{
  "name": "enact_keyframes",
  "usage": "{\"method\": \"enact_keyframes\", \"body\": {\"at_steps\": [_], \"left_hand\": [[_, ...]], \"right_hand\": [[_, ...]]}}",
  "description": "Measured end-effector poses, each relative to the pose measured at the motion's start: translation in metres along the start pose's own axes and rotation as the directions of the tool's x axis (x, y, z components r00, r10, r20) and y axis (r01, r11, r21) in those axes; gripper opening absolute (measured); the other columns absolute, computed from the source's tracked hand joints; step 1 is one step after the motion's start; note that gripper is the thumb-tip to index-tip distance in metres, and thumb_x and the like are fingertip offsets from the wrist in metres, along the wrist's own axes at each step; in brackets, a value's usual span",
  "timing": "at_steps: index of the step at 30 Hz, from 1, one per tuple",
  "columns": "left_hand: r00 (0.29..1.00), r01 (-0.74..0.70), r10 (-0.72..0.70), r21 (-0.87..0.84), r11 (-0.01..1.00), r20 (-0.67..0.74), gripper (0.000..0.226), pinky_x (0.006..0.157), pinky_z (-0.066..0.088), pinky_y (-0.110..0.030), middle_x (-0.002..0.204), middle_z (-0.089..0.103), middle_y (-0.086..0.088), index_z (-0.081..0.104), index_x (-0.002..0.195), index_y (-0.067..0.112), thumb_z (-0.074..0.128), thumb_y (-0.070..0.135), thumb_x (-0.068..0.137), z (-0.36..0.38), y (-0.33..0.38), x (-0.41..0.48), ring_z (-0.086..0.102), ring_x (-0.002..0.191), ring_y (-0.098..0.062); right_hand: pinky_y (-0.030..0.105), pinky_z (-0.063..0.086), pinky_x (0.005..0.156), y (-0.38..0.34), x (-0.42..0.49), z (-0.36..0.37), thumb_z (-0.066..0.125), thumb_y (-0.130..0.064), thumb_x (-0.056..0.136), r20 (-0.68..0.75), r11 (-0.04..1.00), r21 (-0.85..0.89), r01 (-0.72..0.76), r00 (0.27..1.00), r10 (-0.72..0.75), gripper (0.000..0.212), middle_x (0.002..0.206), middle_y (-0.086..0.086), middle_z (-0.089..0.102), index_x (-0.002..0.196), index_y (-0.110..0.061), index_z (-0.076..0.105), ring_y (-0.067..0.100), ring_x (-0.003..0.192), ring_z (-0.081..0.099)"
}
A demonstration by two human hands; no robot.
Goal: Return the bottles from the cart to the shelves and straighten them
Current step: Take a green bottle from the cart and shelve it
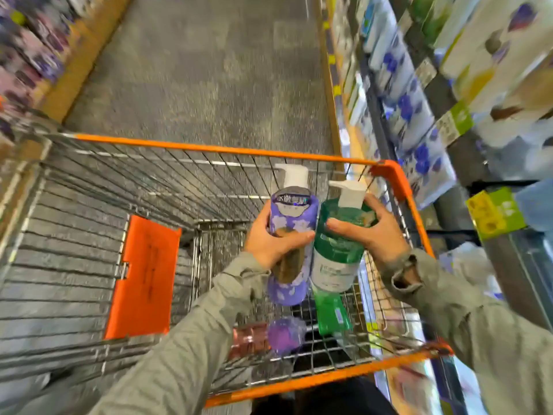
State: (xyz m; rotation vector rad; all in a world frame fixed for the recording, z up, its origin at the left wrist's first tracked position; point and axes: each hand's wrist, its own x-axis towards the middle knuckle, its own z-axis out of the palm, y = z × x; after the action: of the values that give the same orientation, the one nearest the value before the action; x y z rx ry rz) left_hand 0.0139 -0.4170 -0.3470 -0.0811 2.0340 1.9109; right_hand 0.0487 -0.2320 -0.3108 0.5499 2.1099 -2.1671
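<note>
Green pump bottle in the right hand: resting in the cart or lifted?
Lifted: the right hand grips the green bottle near its pump, over the cart.

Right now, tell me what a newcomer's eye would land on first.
Two pump bottles are held side by side above the orange-rimmed cart: the left hand grips a purple bottle, the right hand a green bottle. Blurred, stocked shelves run along the right.

Two pump bottles held above an orange-rimmed wire shopping cart [209, 148]
The left hand [270, 242] grips a purple flower-printed plastic bottle [294, 217]; the right hand [377, 232] grips a green translucent plastic bottle [338, 247] just beside it. A smaller green bottle [332, 316] and a pink-and-purple bottle [269, 339] lie in the cart, with blurred stocked shelves [419, 121] at right.
</note>
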Motion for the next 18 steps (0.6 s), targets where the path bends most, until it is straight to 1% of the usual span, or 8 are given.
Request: {"method": "enact_keyframes", "body": {"at_steps": [2,4,5,8,11,14,16,18], "left_hand": [[0.999,-0.048,0.048,-0.020,0.999,0.000,0.062,0.071,0.051,-0.014,0.089,0.070,0.007,0.056,0.102,0.019,0.086,0.011,0.049,-0.004,0.029,-0.014,0.064,0.073,0.002],[0.995,-0.097,0.097,-0.049,0.994,0.002,0.060,0.071,0.050,-0.013,0.092,0.068,0.000,0.057,0.108,0.014,0.086,0.003,0.056,-0.009,0.055,-0.029,0.063,0.072,0.004],[0.993,-0.117,0.117,-0.061,0.991,0.002,0.061,0.072,0.051,-0.014,0.091,0.069,0.002,0.058,0.108,0.014,0.087,0.003,0.056,-0.011,0.067,-0.037,0.064,0.073,0.003],[0.986,-0.165,0.166,-0.086,0.983,0.002,0.065,0.081,0.054,-0.024,0.091,0.071,0.007,0.062,0.100,0.023,0.087,0.027,0.040,-0.016,0.099,-0.066,0.066,0.082,-0.007],[0.974,-0.220,0.225,-0.132,0.967,0.027,0.062,0.073,0.053,-0.018,0.091,0.070,0.007,0.060,0.104,0.021,0.083,0.017,0.046,-0.019,0.124,-0.097,0.066,0.077,-0.002],[0.957,-0.270,0.282,-0.159,0.950,0.059,0.065,0.069,0.051,-0.015,0.089,0.071,0.010,0.059,0.110,0.017,0.081,0.013,0.049,-0.019,0.143,-0.131,0.066,0.078,-0.001],[0.947,-0.290,0.307,-0.166,0.943,0.090,0.062,0.070,0.052,-0.017,0.094,0.071,0.005,0.058,0.112,0.017,0.078,0.012,0.053,-0.018,0.154,-0.151,0.067,0.080,-0.004],[0.937,-0.312,0.333,-0.174,0.934,0.108,0.058,0.072,0.052,-0.018,0.096,0.070,0.001,0.058,0.108,0.019,0.077,0.012,0.054,-0.012,0.166,-0.170,0.066,0.080,-0.005]], "right_hand": [[0.037,0.057,0.079,-0.022,-0.014,0.005,0.090,-0.023,0.047,-0.008,0.997,0.046,0.063,0.998,-0.063,0.076,0.101,0.012,0.072,0.114,-0.007,0.059,0.025,0.088,0.069],[0.035,0.057,0.074,-0.044,-0.031,0.010,0.091,-0.020,0.049,-0.019,0.990,0.092,0.108,0.994,-0.107,0.069,0.092,0.008,0.072,0.109,-0.006,0.060,0.020,0.080,0.068],[0.031,0.057,0.070,-0.054,-0.041,0.012,0.091,-0.017,0.051,-0.035,0.986,0.103,0.134,0.991,-0.131,0.062,0.085,0.003,0.072,0.104,-0.007,0.060,0.016,0.075,0.067],[0.023,0.056,0.063,-0.079,-0.071,0.019,0.089,-0.019,0.053,-0.065,0.970,0.100,0.224,0.974,-0.218,0.049,0.071,-0.005,0.071,0.092,-0.015,0.060,0.008,0.065,0.064],[0.021,0.055,0.064,-0.101,-0.105,0.024,0.088,-0.023,0.050,-0.065,0.960,0.074,0.268,0.962,-0.264,0.047,0.068,-0.010,0.071,0.088,-0.018,0.060,0.005,0.064,0.064],[0.020,0.054,0.064,-0.118,-0.137,0.026,0.076,-0.023,0.059,-0.097,0.946,0.079,0.315,0.947,-0.308,0.031,0.064,-0.014,0.070,0.085,-0.021,0.059,-0.001,0.060,0.063],[0.028,0.054,0.070,-0.127,-0.160,0.025,0.081,-0.030,0.056,-0.133,0.935,0.101,0.339,0.936,-0.325,0.039,0.066,-0.011,0.070,0.086,-0.019,0.058,0.004,0.063,0.063],[0.035,0.054,0.073,-0.134,-0.182,0.020,0.090,-0.046,0.049,-0.177,0.930,0.104,0.352,0.927,-0.331,0.057,0.074,-0.004,0.072,0.088,-0.018,0.060,0.013,0.071,0.064]]}}
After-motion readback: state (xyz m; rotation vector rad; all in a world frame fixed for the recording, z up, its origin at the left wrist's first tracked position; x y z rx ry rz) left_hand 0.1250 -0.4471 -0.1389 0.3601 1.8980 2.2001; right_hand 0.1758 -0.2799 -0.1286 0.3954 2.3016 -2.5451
